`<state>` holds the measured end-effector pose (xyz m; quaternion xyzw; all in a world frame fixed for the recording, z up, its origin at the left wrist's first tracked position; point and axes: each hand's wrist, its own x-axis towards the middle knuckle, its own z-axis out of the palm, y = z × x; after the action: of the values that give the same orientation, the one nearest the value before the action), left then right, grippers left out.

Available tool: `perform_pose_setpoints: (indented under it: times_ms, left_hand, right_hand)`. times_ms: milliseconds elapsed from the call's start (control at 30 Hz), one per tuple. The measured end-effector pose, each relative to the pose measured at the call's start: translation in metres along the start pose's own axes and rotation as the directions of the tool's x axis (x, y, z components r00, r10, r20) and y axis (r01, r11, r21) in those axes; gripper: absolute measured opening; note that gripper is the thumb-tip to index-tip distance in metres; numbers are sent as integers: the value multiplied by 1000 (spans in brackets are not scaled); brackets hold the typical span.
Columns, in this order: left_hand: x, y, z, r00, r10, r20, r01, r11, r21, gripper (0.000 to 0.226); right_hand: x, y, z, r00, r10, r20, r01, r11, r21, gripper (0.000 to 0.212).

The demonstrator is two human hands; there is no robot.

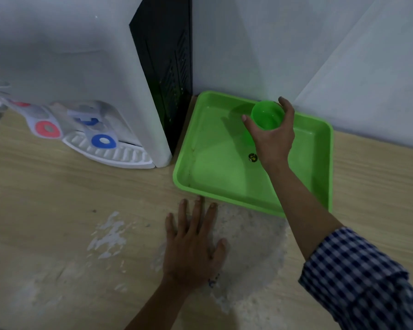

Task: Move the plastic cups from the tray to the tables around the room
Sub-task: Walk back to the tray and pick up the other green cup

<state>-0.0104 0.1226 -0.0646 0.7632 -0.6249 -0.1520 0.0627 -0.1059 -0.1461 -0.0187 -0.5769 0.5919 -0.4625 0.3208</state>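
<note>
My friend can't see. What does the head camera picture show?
A person's right hand holds a green plastic cup above a green tray that holds no other cups, on a wooden counter. The left hand lies flat on the counter near the tray, and a white water dispenser stands to the left.

Dim white walls (260,44), wooden table (57,186)

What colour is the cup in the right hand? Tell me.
Bright green cup, seen in the head view.

Right hand (271,134) gripping; left hand (193,241) flat.
</note>
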Motion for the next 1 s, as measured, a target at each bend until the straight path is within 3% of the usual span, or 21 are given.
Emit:
perform_pose_setpoints:
  times_ms: [367,567,900,1000]
  left_hand:
    - [-1,1,-1,1000,-14,4,14,1000,-15,81]
    - [-3,1,0,1000,-3,-11,3,1000,-9,83]
    - [-7,-5,-4,998,42,47,-42,999,10,79]
    - [-9,-9,-12,988,80,131,-81,997,-3,78]
  right_hand:
    - [-1,-4,-2,998,10,-62,-7,999,49,73]
    - [-22,-25,-35,994,-32,-106,35,999,27,74]
    - [-141,-85,-121,985,-2,-171,6,1000,26,71]
    - [-185,-99,-144,983,-4,-184,5,1000,5,69]
